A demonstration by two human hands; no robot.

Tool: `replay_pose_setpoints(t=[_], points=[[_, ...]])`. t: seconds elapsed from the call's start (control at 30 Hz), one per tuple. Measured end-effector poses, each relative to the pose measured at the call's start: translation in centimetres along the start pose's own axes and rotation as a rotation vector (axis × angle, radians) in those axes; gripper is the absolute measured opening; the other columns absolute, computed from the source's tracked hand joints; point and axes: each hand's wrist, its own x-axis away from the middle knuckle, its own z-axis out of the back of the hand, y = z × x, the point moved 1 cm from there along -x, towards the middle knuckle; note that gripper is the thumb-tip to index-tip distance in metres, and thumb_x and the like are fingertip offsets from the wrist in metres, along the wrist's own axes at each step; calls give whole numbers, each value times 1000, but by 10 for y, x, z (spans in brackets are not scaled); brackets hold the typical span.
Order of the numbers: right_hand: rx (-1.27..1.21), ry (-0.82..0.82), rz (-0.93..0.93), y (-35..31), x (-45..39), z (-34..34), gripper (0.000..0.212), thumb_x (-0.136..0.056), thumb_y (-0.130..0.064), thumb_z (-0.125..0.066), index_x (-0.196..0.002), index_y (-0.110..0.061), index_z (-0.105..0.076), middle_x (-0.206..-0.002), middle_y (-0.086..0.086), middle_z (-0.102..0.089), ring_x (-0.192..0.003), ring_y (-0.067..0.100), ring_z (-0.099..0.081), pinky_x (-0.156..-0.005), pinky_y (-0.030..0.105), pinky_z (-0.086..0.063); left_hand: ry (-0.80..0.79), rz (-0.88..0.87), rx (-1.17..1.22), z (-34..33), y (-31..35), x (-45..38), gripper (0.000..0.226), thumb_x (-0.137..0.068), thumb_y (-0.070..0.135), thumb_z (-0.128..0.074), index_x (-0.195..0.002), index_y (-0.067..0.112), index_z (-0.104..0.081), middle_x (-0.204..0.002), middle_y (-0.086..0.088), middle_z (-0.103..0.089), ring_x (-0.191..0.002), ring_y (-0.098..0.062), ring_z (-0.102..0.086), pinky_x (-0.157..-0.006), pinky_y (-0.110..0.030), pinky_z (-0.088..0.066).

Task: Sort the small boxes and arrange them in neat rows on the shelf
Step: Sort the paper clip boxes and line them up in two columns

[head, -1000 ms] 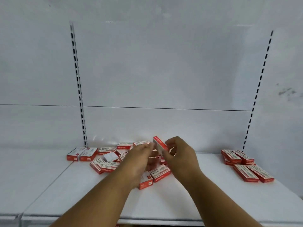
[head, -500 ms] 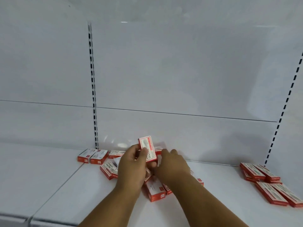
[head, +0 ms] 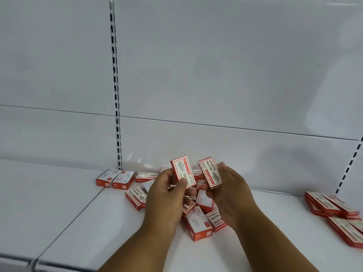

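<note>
Small red-and-white boxes lie in a loose heap on the white shelf, right under my hands. My left hand holds one box upright, thumb across its lower face. Beside it my right hand grips a second box, also upright and tilted a little left. The two held boxes stand close together above the heap, a small gap between them. Part of the heap is hidden behind my hands.
Two boxes lie side by side at the back left, near the slotted upright. A tidy group of boxes sits at the right, by another slotted upright. The shelf's front edge runs along the bottom left.
Half a second ago only my left hand held up a box while my right hand reached into the heap. Now my right hand has lifted a second box beside the first.
</note>
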Motion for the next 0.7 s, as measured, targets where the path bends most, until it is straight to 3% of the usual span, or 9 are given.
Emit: replay_pose_setpoints(t=[0.13,0.23,0.4,0.53,0.7], points=[[-4,-104,-17,3,-3,0,18,-100,-16,-51,-111,-9,-64,-97,10,-75,-83,23,-73,-77,34,-54,0,-24,-20,-1,0,1,22,-95,29,-61,-115,35,-63,-92,13,-75,-74,-11,-74,-70,-41,-63],[-7,-104,2,-2,-4,1,18,-99,-11,-52,-110,-7,-66,-99,11,-75,-91,28,-73,-87,41,-56,0,-68,-99,-2,2,1,19,-95,31,-60,-114,35,-61,-96,15,-73,-75,-7,-73,-64,-29,-62],[43,-59,30,-13,12,1,18,-98,-13,-54,-110,-9,-67,-96,7,-77,-85,27,-75,-66,34,-59,-23,-121,-202,3,9,11,22,-95,35,-60,-117,40,-57,-103,22,-67,-85,-1,-68,-59,-12,-54],[95,-8,111,-28,23,16,26,-94,-9,-61,-118,-19,-58,-100,6,-75,-84,27,-75,-73,44,-61,-47,-121,-220,-6,21,19,20,-95,33,-61,-114,38,-59,-105,19,-68,-88,-2,-68,-64,-17,-57],[257,126,245,-49,39,84,38,-90,-3,-65,-117,-26,-54,-96,8,-73,-79,24,-74,-71,39,-60,-181,-175,-298,-54,34,37,16,-94,25,-65,-105,36,-61,-96,20,-69,-81,3,-67,-57,-9,-51]])
